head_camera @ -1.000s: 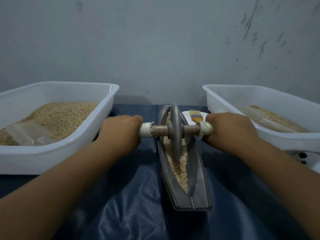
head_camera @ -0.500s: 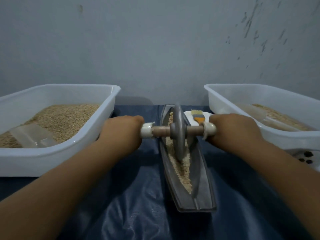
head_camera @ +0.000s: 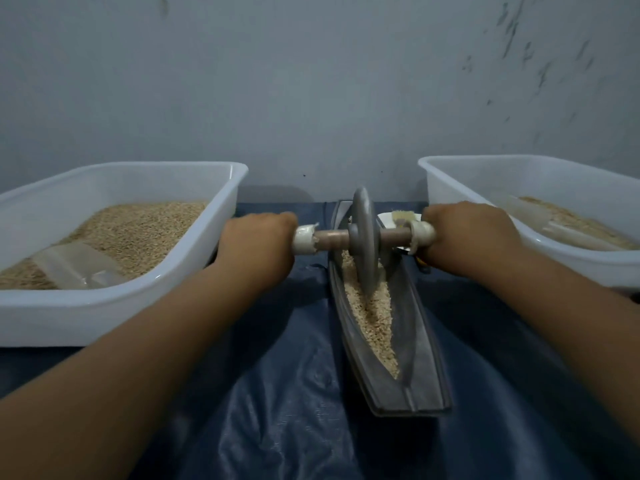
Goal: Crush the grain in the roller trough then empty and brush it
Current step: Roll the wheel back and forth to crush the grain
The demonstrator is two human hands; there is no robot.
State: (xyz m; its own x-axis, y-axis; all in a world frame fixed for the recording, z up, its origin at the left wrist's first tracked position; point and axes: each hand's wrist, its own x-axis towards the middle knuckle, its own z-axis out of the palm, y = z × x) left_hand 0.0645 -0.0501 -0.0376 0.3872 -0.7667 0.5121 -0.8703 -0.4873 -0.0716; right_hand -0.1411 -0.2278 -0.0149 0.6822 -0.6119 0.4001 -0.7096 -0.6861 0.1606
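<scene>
Between your two fists the metal wheel (head_camera: 363, 240) stands upright in the boat-shaped trough (head_camera: 420, 368), its rim sunk into the grain (head_camera: 372, 320) toward the trough's 12 o'clock end. Your left hand (head_camera: 258, 251) is clenched around the padded handle at 9 o'clock of the wheel, your right hand (head_camera: 465, 239) around the one at 3 o'clock, both gripping the wooden axle (head_camera: 330, 238) that runs through it. You look to be mid-crushing: the grain trails from under the wheel down toward 6 o'clock, and I cannot tell how finely it is broken. Emptying and brushing are not yet done; the brush (head_camera: 401, 216) lies untouched on a small dish just behind your right hand, at about 1 o'clock of the wheel
</scene>
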